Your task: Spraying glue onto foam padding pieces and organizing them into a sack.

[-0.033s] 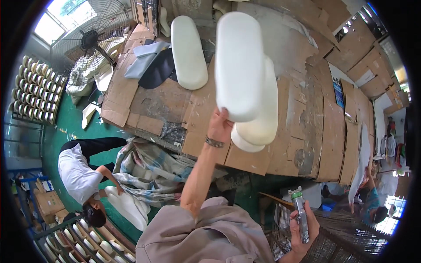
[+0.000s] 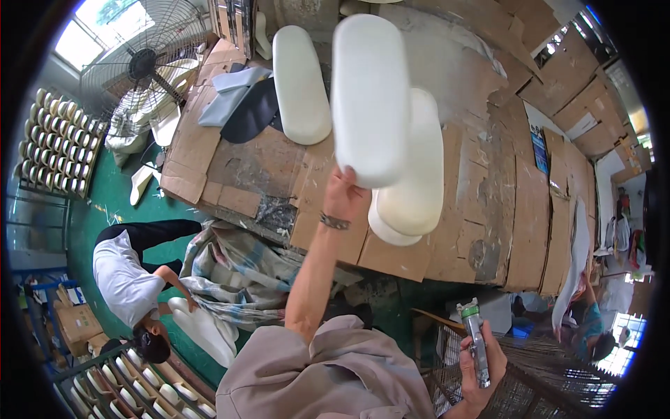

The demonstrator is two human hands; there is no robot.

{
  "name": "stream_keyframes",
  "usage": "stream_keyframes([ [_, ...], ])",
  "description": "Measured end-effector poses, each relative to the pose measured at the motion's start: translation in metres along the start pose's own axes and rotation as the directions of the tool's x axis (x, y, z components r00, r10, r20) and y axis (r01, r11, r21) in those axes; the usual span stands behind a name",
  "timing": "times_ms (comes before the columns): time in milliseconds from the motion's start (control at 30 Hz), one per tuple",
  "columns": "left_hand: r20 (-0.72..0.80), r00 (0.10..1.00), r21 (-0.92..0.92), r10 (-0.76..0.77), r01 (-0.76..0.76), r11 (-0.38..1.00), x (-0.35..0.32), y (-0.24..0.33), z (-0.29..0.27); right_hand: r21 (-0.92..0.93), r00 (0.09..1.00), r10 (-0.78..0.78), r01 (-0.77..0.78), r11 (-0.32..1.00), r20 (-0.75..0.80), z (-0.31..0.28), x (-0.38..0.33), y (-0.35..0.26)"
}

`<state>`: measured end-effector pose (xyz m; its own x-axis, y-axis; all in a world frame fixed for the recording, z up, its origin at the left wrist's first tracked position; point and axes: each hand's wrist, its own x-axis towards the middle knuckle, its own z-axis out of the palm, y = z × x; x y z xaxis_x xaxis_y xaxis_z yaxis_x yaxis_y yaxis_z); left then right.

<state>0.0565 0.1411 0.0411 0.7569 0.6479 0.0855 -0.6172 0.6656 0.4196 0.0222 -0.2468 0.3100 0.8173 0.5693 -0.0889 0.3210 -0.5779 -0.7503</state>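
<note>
My left hand point(image 2: 347, 197) is closed on the lower end of a long, white, rounded foam pad point(image 2: 372, 98), lifted above the workbench. Under and beside it, more white pads point(image 2: 413, 188) overlap on the bench, partly hidden by the raised one. Low on the right, my right hand point(image 2: 481, 370) wraps round a grey metal hand tool point(image 2: 475, 335) with a green band near its top; its exact kind is unclear. Another white pad point(image 2: 301, 84) lies farther left, next to a folded light-grey cloth point(image 2: 230, 91) and a dark oval piece point(image 2: 249, 112).
Worn cardboard point(image 2: 481, 174) covers the bench. A wire-cage fan point(image 2: 143, 63) stands at the far left, near a rack of white pieces point(image 2: 59, 143). On the left, a co-worker point(image 2: 129, 279) bends over white pieces beside a crumpled sheet point(image 2: 234, 272). Another person point(image 2: 593, 328) is at far right.
The held pad and my left hand have shifted slightly left and away from me, uncovering more of the pads beneath. My right hand with the tool is nearly still.
</note>
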Motion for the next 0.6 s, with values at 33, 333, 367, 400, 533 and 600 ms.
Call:
stream_keyframes([
  [33, -0.018, 0.999, 0.092, 0.046, -0.044, 0.995, 0.018, 0.016, -0.016, -0.028, 0.993, -0.113, 0.112, 0.993, -0.018, 0.006, 0.01, 0.0],
  [333, -0.17, 0.962, 0.192, 0.216, -0.182, 0.964, 0.181, 0.123, -0.188, -0.044, 0.998, -0.068, 0.069, 0.997, 0.013, 0.024, 0.043, 0.001],
  [367, -0.26, 0.961, 0.175, 0.093, -0.048, 0.983, 0.186, 0.134, -0.203, -0.038, 0.999, -0.047, 0.048, 0.998, 0.018, 0.026, 0.044, 0.0],
  [400, -0.384, 0.919, 0.189, 0.093, -0.021, 0.982, 0.19, 0.132, -0.214, -0.007, 1.0, -0.021, 0.021, 1.0, 0.018, 0.027, 0.045, -0.001],
  [533, -0.436, 0.858, 0.274, 0.271, -0.16, 0.948, 0.19, 0.122, -0.22, -0.021, 0.999, -0.008, 0.007, 1.0, -0.049, 0.03, 0.052, -0.006],
  [600, -0.548, 0.816, 0.383, 0.181, 0.053, 0.922, 0.173, 0.115, -0.198, 0.014, 0.995, -0.083, 0.084, 0.996, -0.061, 0.028, 0.057, -0.006],
])
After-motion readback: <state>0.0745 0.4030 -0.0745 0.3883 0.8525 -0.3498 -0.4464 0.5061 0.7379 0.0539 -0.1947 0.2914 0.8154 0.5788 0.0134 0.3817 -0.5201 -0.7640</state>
